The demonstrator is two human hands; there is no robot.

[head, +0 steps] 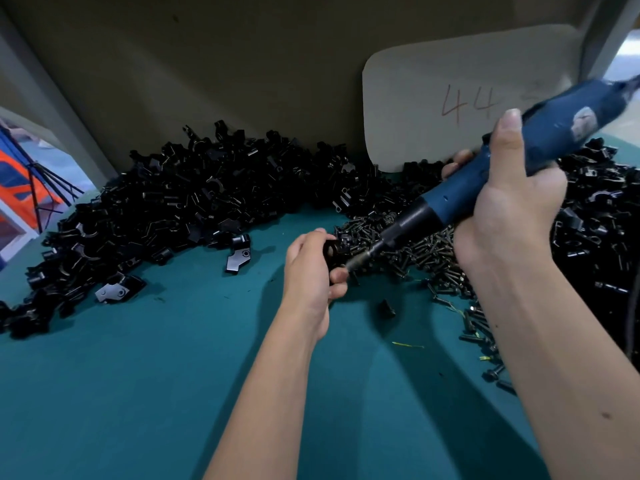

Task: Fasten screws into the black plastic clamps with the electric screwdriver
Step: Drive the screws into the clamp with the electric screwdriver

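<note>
1. Left hand (310,271): fingers curled round one black clamp (335,251), holding it just above the green table (138,393). Clamp is mostly hidden by the fingers; only its right-facing edge shows.
2. Right hand (509,209): clenched round the blue body of the electric screwdriver (491,174), thumb lying up along the barrel.
3. Key relation: the driver's long axis runs from upper right down to lower left, and its bit tip sits right at the held clamp, on the clamp's right side. Tip looks touching or nearly so; can't tell if a screw is already seated, too small and dark.
4. Judgement: this is the drive step. The next move needs the bit kept in line with the clamp's hole while the left hand braces against the push. Left hand is the one at the clamp; right hand sits well up the tool, to the right of the clamp.
5. Screw pile (415,251): loose dark screws heaped directly right of the held clamp, under the driver's nose, trailing off toward the near right.
6. Clamp pile (166,202): big heap of black clamps left of and behind the held clamp, along the back wall. Another heap (595,216) lies beyond the screws, far right.
7. No bins or trays visible; all stock lies loose on the table.
8. Card marked "44" (467,98) leans against the wall, behind and right of the held clamp.
</note>
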